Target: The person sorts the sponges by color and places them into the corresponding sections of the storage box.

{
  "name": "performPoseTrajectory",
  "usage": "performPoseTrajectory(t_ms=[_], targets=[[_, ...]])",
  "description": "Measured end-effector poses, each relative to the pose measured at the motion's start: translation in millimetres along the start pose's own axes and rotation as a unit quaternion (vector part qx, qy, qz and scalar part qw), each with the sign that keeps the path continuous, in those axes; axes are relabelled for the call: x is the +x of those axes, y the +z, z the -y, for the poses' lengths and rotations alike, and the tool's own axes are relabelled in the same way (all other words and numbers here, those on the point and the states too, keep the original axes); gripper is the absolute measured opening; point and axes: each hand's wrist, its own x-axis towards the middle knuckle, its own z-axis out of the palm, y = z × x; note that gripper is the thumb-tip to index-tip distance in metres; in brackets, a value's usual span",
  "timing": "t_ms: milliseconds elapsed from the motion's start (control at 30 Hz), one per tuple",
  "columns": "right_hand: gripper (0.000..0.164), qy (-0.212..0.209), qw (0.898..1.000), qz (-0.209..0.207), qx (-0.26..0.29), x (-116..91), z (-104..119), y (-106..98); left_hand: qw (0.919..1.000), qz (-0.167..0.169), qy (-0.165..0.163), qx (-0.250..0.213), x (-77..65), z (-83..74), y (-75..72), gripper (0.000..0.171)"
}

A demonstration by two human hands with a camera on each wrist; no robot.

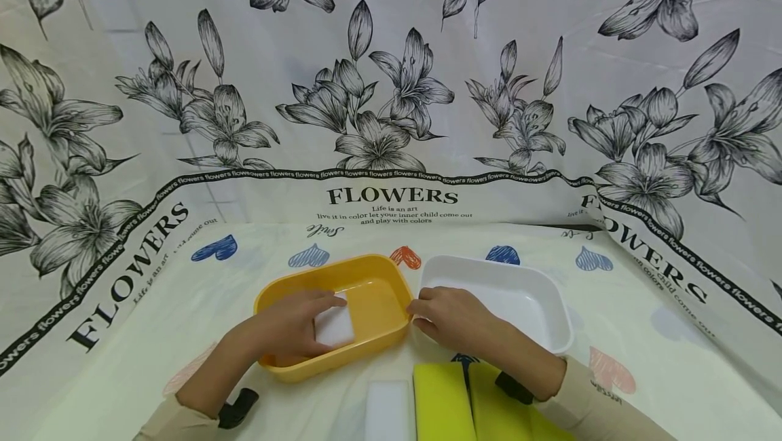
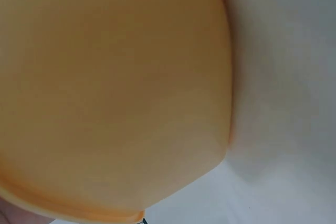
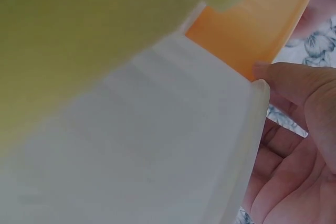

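A yellow-orange plastic basin [image 1: 380,298] stands at the middle of the cloth, and its outer wall [image 2: 121,87] fills most of the left wrist view. Inside it, at the left end, lies a white sponge block [image 1: 334,324]. My left hand [image 1: 287,324] reaches over the basin's left rim and grips the block, thumb at its near side and fingers at its far side. With thumb and fingertips my right hand [image 1: 455,317] pinches the basin's right rim. That hand overlaps the left end of a white basin [image 1: 519,298] in the head view.
At the front edge stand another white sponge block [image 1: 388,410] and several yellow-green sponge blocks [image 1: 442,400], partly under the right forearm. A flower-printed curtain [image 1: 391,88] encloses the back and sides. The cloth [image 1: 342,241] carries printed hearts.
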Motion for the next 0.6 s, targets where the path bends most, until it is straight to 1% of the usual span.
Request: performPoseTrajectory(t_ms=[167,333,467,600], targets=[[0.018,0.002,1.0,0.003,0.001,-1,1,1,0.9995,0.009,-0.03,-0.001,-1.3,-0.8,3.6,0.08],[0.018,0.005,1.0,0.007,0.004,-1,1,1,0.9989,0.008,-0.044,0.013,-4.2,-0.1,5.2,0.083],[0.019,0.003,1.0,0.003,0.004,-1,0,1,0.9979,0.005,-0.059,0.024,-7.2,-0.9,3.5,0.085],[0.017,-0.008,1.0,-0.009,-0.003,-2,0,1,0.9975,0.003,-0.058,0.04,-10.1,-0.2,1.8,0.084]])
